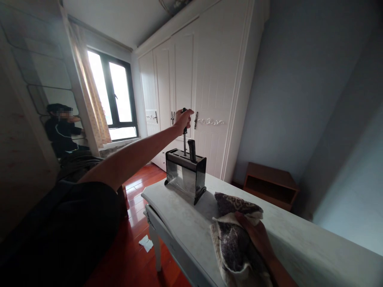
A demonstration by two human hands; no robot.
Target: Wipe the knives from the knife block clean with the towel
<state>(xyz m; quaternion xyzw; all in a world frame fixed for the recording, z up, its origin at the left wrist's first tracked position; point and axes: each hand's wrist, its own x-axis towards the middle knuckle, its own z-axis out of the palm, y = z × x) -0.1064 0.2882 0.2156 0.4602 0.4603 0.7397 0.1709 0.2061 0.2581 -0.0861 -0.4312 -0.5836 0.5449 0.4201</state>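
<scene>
My left hand (182, 121) is stretched forward above the knife block, its fingers closed round the black handle of a sharpening steel (184, 142). The steel's narrow grey shaft points down, its lower end at a slot in the block's top. The knife block (182, 175) has a black frame and clear sides, and stands upright near the table's far end. Another black handle (192, 150) sticks up from it beside the shaft. Nearer to me, my right hand (254, 231) grips a bunched brown and white patterned cloth (236, 243) on the table; its fingers are partly hidden in the folds.
The white table (299, 235) runs from the lower right towards a white wardrobe (221, 71). Beyond it stands a low brown cabinet (269, 185). A crumpled white paper (146, 243) lies on the red wooden floor (134, 223). At left, a mirror (56, 93) reflects a person.
</scene>
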